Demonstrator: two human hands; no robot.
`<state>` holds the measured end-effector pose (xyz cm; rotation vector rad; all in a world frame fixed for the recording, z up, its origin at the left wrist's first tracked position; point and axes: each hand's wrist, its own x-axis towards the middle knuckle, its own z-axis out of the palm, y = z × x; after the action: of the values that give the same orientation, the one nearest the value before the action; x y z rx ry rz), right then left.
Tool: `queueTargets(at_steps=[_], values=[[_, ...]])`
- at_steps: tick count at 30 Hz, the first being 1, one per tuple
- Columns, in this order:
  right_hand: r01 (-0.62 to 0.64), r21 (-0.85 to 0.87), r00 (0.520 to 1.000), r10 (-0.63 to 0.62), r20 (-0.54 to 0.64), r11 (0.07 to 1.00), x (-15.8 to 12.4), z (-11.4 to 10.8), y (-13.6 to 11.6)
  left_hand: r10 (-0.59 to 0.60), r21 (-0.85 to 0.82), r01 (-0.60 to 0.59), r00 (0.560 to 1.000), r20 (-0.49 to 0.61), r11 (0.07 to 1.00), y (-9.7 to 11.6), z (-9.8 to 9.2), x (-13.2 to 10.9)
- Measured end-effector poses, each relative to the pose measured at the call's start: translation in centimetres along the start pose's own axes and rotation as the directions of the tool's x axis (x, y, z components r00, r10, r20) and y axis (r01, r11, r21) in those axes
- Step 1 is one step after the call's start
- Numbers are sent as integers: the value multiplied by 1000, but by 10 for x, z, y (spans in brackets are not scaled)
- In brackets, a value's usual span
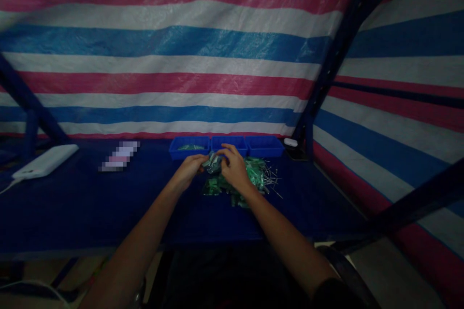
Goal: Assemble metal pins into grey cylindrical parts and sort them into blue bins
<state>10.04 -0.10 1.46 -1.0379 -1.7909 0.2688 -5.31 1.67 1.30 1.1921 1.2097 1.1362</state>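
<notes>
Your fingers [198,157] on the left hand [186,173] and right hand [236,169] pinch a crinkled clear packet [212,163] above the bench [119,212]. Under your right wrist, which hides part of it, a loose green pile [255,174] with thin metal rods [272,178] appears still unsorted. Beyond, the left blue tray [174,149] already holds some pieces; your hand partly blocks the middle tray [234,142].

Your shiny plastic tarp wall [166,41] has bold pinky-red, white and blue stripes, and your flat counter [97,207] is deep navy. Your three rectangular plastic trays [219,142] are a brighter blue. Your little plastic packets [255,172] look glossy green, your thin metal pins [271,179] silvery, and that slab-shaped device [47,161] plain white.
</notes>
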Motion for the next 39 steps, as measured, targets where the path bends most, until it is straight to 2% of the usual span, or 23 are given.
queueTargets(at_steps=[2, 6, 8, 10, 12, 14, 15, 16, 18, 19, 21, 23, 25, 27, 28, 30, 32, 33, 35, 37, 39], values=[[-48, 5, 995, 48, -83, 999, 3, -3, 4, -78, -112, 71, 995, -58, 991, 4, -4, 1], [-142, 22, 979, 144, -147, 990, 9, -9, 11, -20, -384, -63, 978, -209, 921, 17, -11, 1], [-156, -12, 981, 153, -120, 988, 9, -9, 13, -52, -389, -27, 980, -192, 921, 20, -11, -1], [-146, -83, 989, 142, -45, 986, 8, -8, 14, -100, -275, 64, 988, -121, 959, 16, -7, -3], [-123, -208, 989, 136, 50, 970, 5, -6, 14, -98, -62, 95, 993, -62, 994, 8, -2, -3], [-99, -356, 980, 152, 126, 929, 1, -4, 14, 16, 229, -13, 1000, -9, 973, -3, 2, -1], [-90, -420, 973, 169, 155, 903, 0, -4, 14, 114, 386, -111, 993, 16, 916, -9, 3, 1], [-83, -468, 965, 187, 182, 880, -2, -3, 14, 216, 533, -209, 975, 50, 820, -14, 4, 3], [-73, -520, 949, 220, 227, 851, -3, -2, 13, 358, 740, -343, 922, 148, 578, -22, 4, 6], [-71, -531, 942, 232, 243, 845, -4, -2, 13, 378, 796, -373, 904, 197, 477, -24, 3, 7], [-70, -529, 933, 243, 265, 846, -3, -2, 12, 342, 849, -391, 900, 272, 355, -25, 2, 7], [-82, -501, 927, 251, 278, 862, -2, -2, 11, 288, 875, -382, 910, 299, 299, -22, 1, 6], [-100, -447, 926, 248, 285, 889, -1, -2, 10, 271, 892, -353, 921, 279, 283, -18, 1, 4], [-120, -372, 940, 226, 257, 921, 0, -3, 8, 307, 885, -329, 923, 230, 328, -14, 2, 1], [-131, -328, 952, 211, 222, 936, 1, -3, 8, 341, 866, -322, 920, 192, 383, -12, 2, 0], [-160, -229, 975, 191, 117, 960, 3, -3, 7, 393, 766, -317, 915, 92, 560, -8, 3, -1], [-223, -112, 973, 228, 31, 968, 5, -3, 8, 383, 562, -310, 924, -13, 767, -5, 3, -1], [-272, -38, 962, 273, 25, 961, 6, -3, 8, 358, 436, -303, 932, -48, 848, -4, 4, -1], [-388, 145, 921, 376, 104, 910, 7, -2, 8, 307, 208, -287, 949, -70, 935, -2, 5, -1], [-470, 334, 882, 416, 222, 817, 8, -2, 7, 274, 60, -271, 960, -51, 961, 0, 6, -2], [-498, 470, 867, 415, 277, 729, 9, -2, 6, 245, -22, -246, 969, -17, 969, 0, 7, -3]])
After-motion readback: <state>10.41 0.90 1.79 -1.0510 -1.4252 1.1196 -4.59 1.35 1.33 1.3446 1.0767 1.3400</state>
